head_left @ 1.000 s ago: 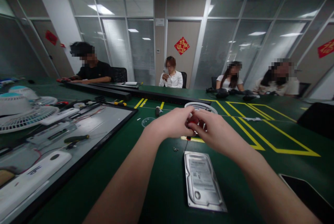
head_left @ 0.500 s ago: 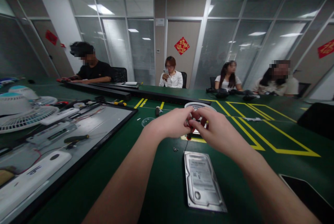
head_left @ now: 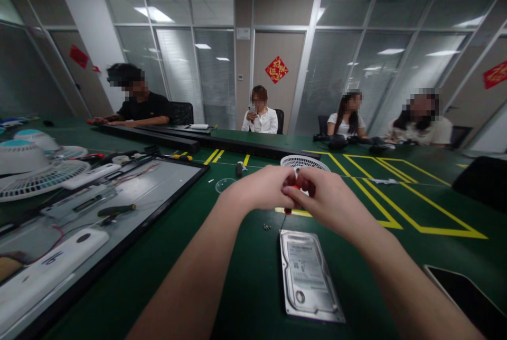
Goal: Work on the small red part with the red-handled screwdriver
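Note:
My left hand (head_left: 259,188) and my right hand (head_left: 327,198) meet above the green table (head_left: 245,276), both closed round the red handle of a small screwdriver (head_left: 288,208). Its thin shaft points down to the far left corner of a silver hard drive (head_left: 309,275) lying flat in front of me. A few tiny screws (head_left: 266,227) lie on the table just left of the drive's far end.
A black-framed panel (head_left: 166,192) with white parts, wires and a dark-handled tool (head_left: 115,210) lies at left, with white fan grilles (head_left: 37,173) behind it. Another grille (head_left: 304,162) sits beyond my hands. Yellow tape lines (head_left: 400,208) mark the table. Several people sit along the far side.
My right hand's fingers have shifted round the screwdriver handle while the left stays put. The hard drive has not moved.

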`<state>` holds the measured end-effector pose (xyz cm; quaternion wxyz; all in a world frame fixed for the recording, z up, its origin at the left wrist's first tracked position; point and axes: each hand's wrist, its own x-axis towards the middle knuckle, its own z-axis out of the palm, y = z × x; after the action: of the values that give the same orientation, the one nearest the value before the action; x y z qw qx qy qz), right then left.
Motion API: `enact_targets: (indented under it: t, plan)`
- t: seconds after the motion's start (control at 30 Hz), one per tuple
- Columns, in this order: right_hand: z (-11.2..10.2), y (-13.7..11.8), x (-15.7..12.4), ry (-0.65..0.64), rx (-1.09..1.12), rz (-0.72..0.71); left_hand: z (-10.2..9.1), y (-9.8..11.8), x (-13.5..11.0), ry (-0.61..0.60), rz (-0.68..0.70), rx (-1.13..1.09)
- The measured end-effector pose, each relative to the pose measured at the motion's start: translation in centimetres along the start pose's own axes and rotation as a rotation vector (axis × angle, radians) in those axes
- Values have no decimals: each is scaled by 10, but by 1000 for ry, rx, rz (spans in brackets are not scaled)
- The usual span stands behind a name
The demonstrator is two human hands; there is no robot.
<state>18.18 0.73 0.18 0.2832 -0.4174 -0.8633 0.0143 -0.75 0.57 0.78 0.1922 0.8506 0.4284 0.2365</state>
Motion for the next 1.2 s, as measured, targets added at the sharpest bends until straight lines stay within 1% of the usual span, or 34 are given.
enact_targets:
  t: [0.07, 0.17, 0.3, 0.4, 0.5, 0.57, 0.7, 0.8, 0.9, 1.07, 1.2]
  plan:
    - [0, -1, 0, -5, -9, 28, 0, 1, 0, -9, -11, 14]
    - [-1, -1, 1, -8, 14, 22, -2, 3, -1, -3, -28, 58]
    - [-1, 4, 1, 6, 66, -69, -4, 4, -3, 22, -48, 102]
    - [-1, 7, 0, -34, 96, -155, -7, 4, -5, 13, -73, 110]
    - [0, 7, 1, -66, 125, -201, -8, 5, -6, 2, -71, 81]
    - [0, 6, 1, -74, 116, -188, -7, 5, -6, 7, -66, 60]
    - [-1, 3, 1, -63, 62, -104, -4, 5, -3, 32, -32, 13]
    - [-2, 2, 0, -33, 45, -64, -2, 4, -1, 12, -1, -10]
    - [-2, 1, 0, -23, 32, -30, -2, 5, -1, -9, -22, 5]
    - [-2, 2, 0, 9, 39, -74, -4, 7, -4, 26, -54, 89]
    - [-1, 3, 1, -44, 65, -135, -5, 7, -5, 35, -72, 142]
